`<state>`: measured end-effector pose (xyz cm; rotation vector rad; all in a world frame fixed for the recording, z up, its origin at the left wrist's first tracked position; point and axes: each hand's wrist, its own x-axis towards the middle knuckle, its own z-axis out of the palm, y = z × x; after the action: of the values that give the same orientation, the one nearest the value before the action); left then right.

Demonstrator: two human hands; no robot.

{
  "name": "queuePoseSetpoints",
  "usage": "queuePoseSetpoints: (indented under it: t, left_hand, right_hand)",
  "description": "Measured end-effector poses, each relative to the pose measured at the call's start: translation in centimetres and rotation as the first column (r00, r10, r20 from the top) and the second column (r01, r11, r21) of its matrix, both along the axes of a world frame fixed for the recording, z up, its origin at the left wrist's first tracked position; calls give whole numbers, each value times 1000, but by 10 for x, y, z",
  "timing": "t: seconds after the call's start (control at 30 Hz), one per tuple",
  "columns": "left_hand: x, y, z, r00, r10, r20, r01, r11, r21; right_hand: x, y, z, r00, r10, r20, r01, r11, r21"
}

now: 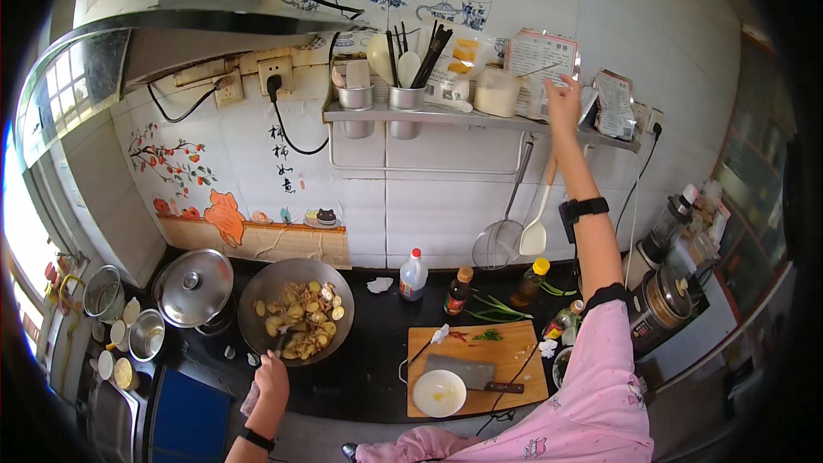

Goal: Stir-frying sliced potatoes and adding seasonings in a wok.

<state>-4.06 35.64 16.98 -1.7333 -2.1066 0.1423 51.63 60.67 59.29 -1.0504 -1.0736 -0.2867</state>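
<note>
My left hand (272, 374) is closed around the handle of a spatula (281, 337), whose head is down among the food in the wok. In the steel wok (254, 308) are sliced potatoes (299, 318) and browned pieces, perhaps meat. The wok's wrapped handle (251, 400) juts out under that hand. My right hand (563, 99) is raised to the wall shelf (450, 119), fingers apart, in front of a printed foil packet (541, 54). Left of it stands a tub of white granules (496, 91), with a thin spoon handle (540, 69) slanting out towards my fingers.
A lidded pot (195, 289) sits left of the wok. A wooden cutting board (472, 347) holds a cleaver (460, 370) and a white bowl (439, 393). Bottles (413, 276) line the back of the counter. A strainer (498, 244) hangs below the shelf; the range hood (212, 29) overhangs the stove.
</note>
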Motion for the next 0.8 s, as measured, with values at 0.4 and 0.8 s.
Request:
queuePoseSetpoints:
  t: [0.4,0.8]
  left_hand:
    - [50,-11,30,969,-101,227,131,984,-120]
    - [65,-1,7,250,-63,966,74,996,46]
  right_hand:
    - [82,34,-47,842,-444,305,507,845,-171]
    - [-157,-107,-222,709,676,203,-416,633,-653]
